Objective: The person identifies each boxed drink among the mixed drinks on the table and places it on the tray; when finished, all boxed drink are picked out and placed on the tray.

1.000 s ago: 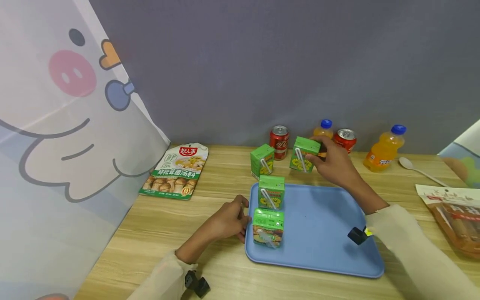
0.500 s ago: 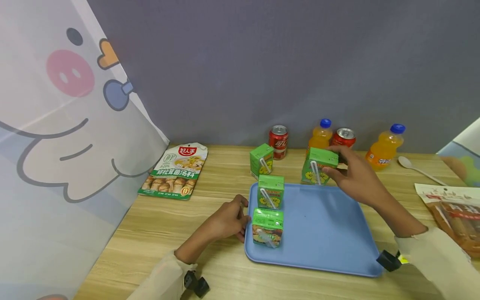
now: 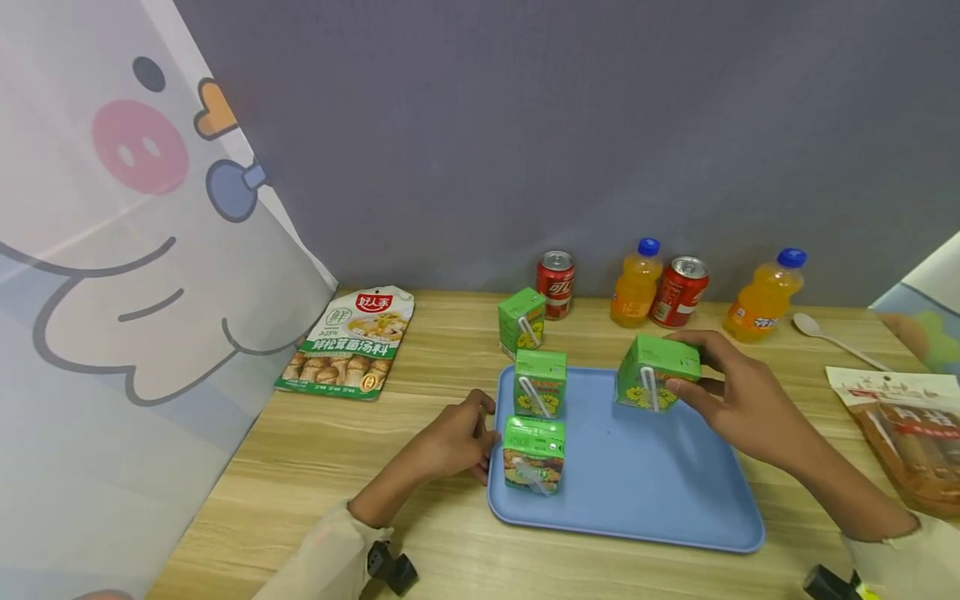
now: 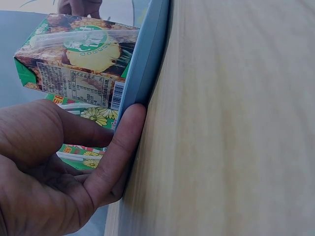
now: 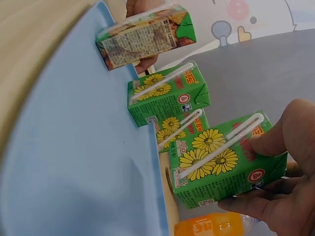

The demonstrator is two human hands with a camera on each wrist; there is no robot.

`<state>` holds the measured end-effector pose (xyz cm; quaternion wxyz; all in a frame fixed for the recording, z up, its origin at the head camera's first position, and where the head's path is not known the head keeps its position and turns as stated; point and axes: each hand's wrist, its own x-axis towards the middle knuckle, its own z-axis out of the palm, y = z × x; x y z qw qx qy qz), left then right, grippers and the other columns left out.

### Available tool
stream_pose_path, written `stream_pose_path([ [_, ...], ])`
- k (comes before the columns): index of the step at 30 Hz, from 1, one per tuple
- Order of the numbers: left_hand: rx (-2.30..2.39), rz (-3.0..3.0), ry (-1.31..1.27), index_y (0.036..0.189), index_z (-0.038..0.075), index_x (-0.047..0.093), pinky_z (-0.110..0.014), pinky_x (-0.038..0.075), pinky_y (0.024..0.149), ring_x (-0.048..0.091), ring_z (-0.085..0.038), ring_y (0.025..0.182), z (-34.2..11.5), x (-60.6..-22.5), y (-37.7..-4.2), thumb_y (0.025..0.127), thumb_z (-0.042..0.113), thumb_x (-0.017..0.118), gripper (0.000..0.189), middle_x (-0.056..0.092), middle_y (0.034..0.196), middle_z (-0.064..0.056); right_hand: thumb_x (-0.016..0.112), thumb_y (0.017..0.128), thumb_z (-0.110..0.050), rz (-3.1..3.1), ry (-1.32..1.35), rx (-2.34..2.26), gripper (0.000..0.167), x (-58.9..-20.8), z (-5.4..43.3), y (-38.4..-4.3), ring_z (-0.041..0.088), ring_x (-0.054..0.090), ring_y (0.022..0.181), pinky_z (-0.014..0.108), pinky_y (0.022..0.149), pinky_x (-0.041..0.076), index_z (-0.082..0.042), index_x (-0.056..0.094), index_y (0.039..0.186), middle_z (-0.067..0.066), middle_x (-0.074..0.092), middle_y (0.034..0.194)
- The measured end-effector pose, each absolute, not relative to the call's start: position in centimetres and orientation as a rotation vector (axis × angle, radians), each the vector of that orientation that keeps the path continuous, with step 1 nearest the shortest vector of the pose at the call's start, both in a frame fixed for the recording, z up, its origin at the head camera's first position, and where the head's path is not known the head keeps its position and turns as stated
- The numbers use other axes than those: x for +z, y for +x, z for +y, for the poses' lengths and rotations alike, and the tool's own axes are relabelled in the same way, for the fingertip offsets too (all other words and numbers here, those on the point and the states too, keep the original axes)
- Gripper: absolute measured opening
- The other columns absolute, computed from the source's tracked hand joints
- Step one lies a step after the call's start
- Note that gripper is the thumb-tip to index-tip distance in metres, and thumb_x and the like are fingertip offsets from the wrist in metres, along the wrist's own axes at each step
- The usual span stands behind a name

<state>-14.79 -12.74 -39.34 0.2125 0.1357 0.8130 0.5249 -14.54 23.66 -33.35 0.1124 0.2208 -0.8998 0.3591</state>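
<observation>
Right grip (image 3: 738,407) pinches the chrysanthemum drink carton (image 3: 651,375) above the far side of the blue tray (image 3: 630,475), base left free. Left grip (image 3: 452,438) pinches tray rim, presumably for steadiness.

Wearing a cream left sleeve (image 3: 318,557), cream right sleeve (image 3: 911,557) too! Sporting a blocky black left camera (image 3: 392,568), a black right camera (image 3: 829,584), plus a yellow patch (image 3: 867,591) beside it!

A table (image 3: 300,450) bears tray (image 3: 637,475), carton (image 3: 520,323), cans (image 3: 556,287), bottles (image 3: 763,302), pouches (image 3: 347,346), spoon (image 3: 808,324).
</observation>
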Motion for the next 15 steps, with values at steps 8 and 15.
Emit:
stream_pose_path([
  [8, 1.451, 2.264, 0.379, 0.130, -0.007, 0.040, -0.037, 0.064, 0.052, 0.067, -0.027, 0.057, -12.6, -39.2, -14.8, 0.100, -0.003, 0.056, 0.034, 0.061, 0.079, -0.021, 0.076, 0.089, -0.001, -2.633, 0.701, 1.060, 0.057, -34.6, 24.5, -12.5, -0.004, 0.056, 0.105, 0.011, 0.079, 0.057, -0.011, 0.049, 0.138, 0.008, 0.060, 0.123],
  [15, 1.451, 2.264, 0.384, 0.129, -0.007, 0.040, -0.037, 0.064, 0.052, 0.067, -0.027, 0.057, -12.6, -39.3, -14.8, 0.100, -0.003, 0.056, 0.034, 0.061, 0.079, -0.020, 0.078, 0.086, -0.001, -2.639, 0.761, 1.072, 0.057, -35.7, 24.7, -11.1, 0.004, 0.061, 0.099, 0.018, 0.074, 0.061, -0.017, 0.052, 0.134, -0.001, 0.061, 0.120],
])
